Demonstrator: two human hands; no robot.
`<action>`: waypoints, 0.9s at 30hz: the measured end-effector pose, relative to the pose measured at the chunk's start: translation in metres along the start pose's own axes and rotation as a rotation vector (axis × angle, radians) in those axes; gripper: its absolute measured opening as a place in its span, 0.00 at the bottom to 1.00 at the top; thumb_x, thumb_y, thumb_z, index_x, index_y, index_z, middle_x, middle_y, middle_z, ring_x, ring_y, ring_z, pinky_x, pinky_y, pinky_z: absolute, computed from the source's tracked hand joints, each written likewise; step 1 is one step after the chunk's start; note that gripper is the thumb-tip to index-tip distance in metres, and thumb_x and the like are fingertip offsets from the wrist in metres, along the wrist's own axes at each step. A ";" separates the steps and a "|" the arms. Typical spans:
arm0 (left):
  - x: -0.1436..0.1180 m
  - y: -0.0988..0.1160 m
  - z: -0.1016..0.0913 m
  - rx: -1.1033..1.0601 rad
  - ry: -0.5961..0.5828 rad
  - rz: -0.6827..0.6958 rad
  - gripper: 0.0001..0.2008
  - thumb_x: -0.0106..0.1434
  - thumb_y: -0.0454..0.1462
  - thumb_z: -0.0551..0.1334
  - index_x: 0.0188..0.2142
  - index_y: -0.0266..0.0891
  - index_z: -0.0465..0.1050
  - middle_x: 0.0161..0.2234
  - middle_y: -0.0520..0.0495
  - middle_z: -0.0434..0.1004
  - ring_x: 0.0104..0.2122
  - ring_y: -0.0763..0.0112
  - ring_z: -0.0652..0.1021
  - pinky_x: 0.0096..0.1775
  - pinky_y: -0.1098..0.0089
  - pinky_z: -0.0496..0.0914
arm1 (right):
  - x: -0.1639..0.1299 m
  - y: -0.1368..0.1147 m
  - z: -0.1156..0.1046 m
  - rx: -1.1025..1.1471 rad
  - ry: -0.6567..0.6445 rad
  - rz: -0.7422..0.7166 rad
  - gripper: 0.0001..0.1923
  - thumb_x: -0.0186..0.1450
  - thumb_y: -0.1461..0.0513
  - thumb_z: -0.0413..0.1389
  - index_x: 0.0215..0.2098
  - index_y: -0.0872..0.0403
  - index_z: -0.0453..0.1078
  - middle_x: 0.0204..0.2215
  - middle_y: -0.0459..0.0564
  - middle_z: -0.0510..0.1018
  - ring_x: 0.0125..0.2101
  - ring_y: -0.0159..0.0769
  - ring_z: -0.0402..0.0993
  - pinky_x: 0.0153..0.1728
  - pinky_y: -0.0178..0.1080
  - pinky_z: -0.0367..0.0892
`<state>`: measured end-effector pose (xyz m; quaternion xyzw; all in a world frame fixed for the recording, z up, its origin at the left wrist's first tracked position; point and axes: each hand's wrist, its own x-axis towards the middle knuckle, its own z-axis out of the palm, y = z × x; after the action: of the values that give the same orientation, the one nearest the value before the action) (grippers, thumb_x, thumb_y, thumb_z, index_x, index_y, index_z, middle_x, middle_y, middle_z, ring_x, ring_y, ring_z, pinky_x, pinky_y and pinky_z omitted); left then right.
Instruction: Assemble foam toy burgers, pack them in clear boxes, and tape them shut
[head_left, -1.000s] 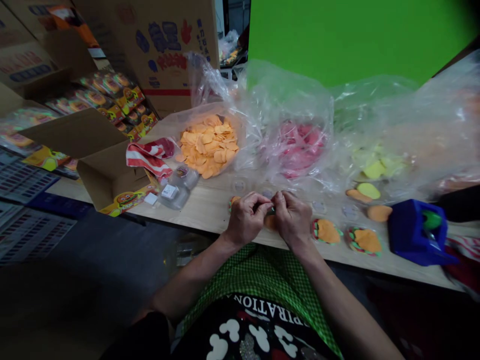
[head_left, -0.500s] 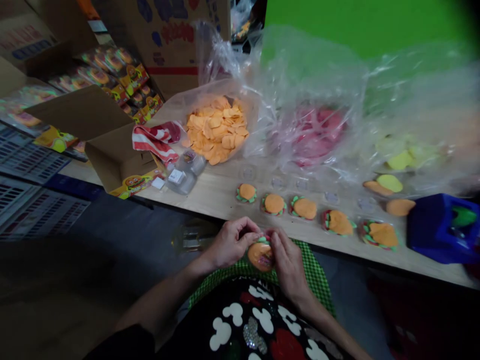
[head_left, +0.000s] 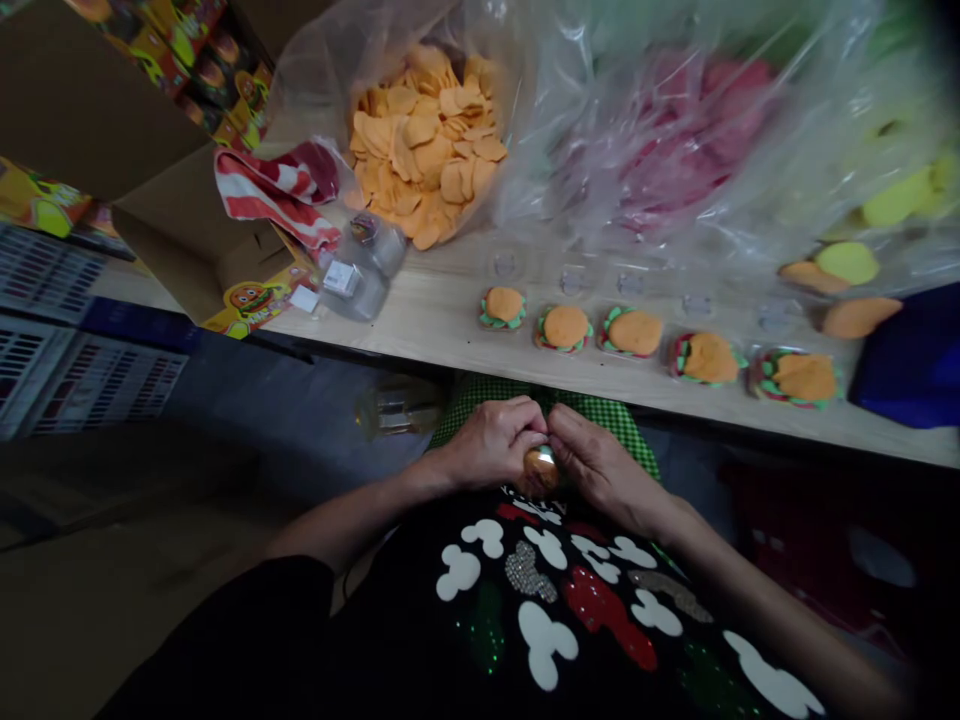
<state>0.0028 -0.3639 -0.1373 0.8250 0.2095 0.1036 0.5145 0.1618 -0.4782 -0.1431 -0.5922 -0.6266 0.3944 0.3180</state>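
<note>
Close to my body, below the table edge, my left hand and my right hand meet, both closed around a small burger in a clear plastic case. The fingers of both hands pinch its far edge, and they hide much of it. Light glints off the clear case. On the table beyond, several burgers sit in a row in open clear cases, from a small burger at the left to a larger burger at the right. Orange bun tops and green and red edges show.
Behind the row lie a bag of orange pieces, a bag of pink pieces and yellow discs. At left are an open carton, a striped cloth and clear cases. A blue container stands right.
My view has tipped downward, so the table sits higher in the picture. Both hands have drawn together over the burger's case, whose orange bun was plainer before.
</note>
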 end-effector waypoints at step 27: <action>-0.006 -0.020 0.013 -0.971 0.255 -0.430 0.23 0.50 0.48 0.76 0.31 0.34 0.71 0.23 0.53 0.72 0.22 0.77 0.72 0.29 0.72 0.69 | -0.007 0.026 0.002 0.539 0.451 0.366 0.23 0.65 0.43 0.57 0.26 0.51 0.60 0.22 0.42 0.60 0.24 0.32 0.55 0.24 0.35 0.54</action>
<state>-0.0020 -0.3694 -0.1602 0.4123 0.3623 0.1799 0.8163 0.1735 -0.4855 -0.1666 -0.6611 -0.2993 0.4551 0.5160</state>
